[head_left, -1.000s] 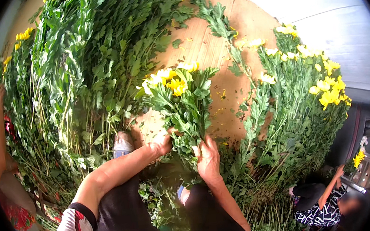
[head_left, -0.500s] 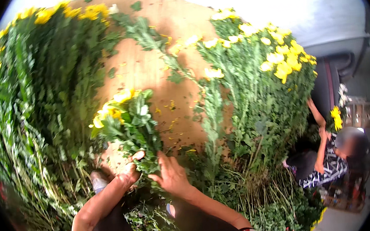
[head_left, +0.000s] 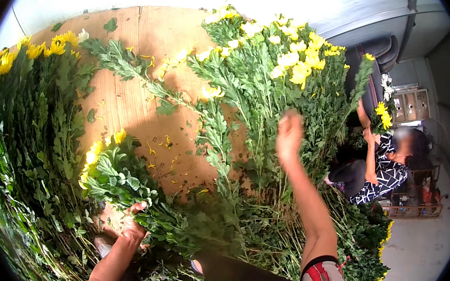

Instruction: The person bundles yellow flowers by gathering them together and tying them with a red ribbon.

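Yellow-flowered bunch [head_left: 117,175]: is being held at the lower left, above the person's lap, its blooms being tilted up and to the left and its leafy stems being trailed down to the right.
Left hand [head_left: 131,225]: is being kept closed around the bunch below the blooms, the thumb being laid across the leaves; the fingers are being partly hidden by foliage.
Right hand [head_left: 289,131]: is being stretched out over the right pile, well apart from the bunch; it is being blurred by motion, so how far it is open, and whether a stem is being touched, cannot be told.
Right pile [head_left: 242,95]: pale yellow blooms are being pointed away from the person, stems being spread toward the near side.
Tan board [head_left: 124,104]: is being strewn with yellow petals [head_left: 152,149] between the piles; a loose leafy stem [head_left: 128,68] is being supported across it.
Left pile [head_left: 29,132]: is being topped by deeper yellow blooms at the far end.
Co-worker [head_left: 382,171]: is being seen at the far right, a patterned black-and-white top being worn, a yellow flower [head_left: 383,116] being seen near the hands.
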`<state>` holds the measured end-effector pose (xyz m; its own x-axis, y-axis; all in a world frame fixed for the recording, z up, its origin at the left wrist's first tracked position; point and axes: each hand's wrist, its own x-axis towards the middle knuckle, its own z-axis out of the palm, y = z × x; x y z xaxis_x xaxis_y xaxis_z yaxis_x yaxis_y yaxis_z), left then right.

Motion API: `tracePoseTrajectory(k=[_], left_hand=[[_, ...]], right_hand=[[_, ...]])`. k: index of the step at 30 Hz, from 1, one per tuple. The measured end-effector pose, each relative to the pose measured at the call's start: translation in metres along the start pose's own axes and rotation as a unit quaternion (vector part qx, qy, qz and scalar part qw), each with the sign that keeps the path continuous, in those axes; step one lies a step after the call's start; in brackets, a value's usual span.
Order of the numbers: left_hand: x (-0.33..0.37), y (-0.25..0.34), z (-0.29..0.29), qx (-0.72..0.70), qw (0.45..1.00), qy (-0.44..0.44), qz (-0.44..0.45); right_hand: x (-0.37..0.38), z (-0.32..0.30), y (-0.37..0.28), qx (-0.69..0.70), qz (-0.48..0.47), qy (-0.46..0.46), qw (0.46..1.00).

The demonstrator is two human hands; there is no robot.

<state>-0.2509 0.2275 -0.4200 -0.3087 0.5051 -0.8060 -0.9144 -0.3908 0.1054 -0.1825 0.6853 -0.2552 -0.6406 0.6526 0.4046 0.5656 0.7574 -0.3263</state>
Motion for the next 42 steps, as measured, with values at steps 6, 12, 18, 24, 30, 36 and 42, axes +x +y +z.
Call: tracePoseTrajectory(k=[6, 12, 18, 24, 30, 36, 42], left_hand=[[0.008, 0.005, -0.007, 0.009, 0.999, -0.003, -0.049], [-0.010, 0.002, -0.010, 0.012, 0.998, -0.025, -0.054], [-0.026, 0.005, -0.016, -0.012, 0.997, -0.073, 0.028], [-0.110, 0.024, 0.036, 0.073, 0.931, -0.304, 0.187], [-0.258, 0.037, 0.112, 0.406, 0.724, -0.347, 0.436], [-0.387, 0.037, 0.164, 0.704, 0.358, -0.220, 0.573], [-0.512, -0.029, 0.202, 0.503, 0.210, -0.295, 0.785]], right_hand=[[0.103, 0.007, 0.044, -0.249, 0.092, -0.066, 0.962], [0.080, -0.004, 0.039, -0.269, 0.068, -0.079, 0.958], [0.026, -0.045, 0.058, -0.133, -0.046, 0.016, 0.990], [-0.048, -0.151, 0.003, 0.233, -0.044, 0.014, 0.971], [-0.066, -0.321, -0.182, 0.289, -0.087, 0.064, 0.951], [-0.144, -0.438, -0.325, 0.416, -0.232, 0.081, 0.875], [-0.199, -0.470, -0.353, 0.539, -0.154, 0.003, 0.828]])
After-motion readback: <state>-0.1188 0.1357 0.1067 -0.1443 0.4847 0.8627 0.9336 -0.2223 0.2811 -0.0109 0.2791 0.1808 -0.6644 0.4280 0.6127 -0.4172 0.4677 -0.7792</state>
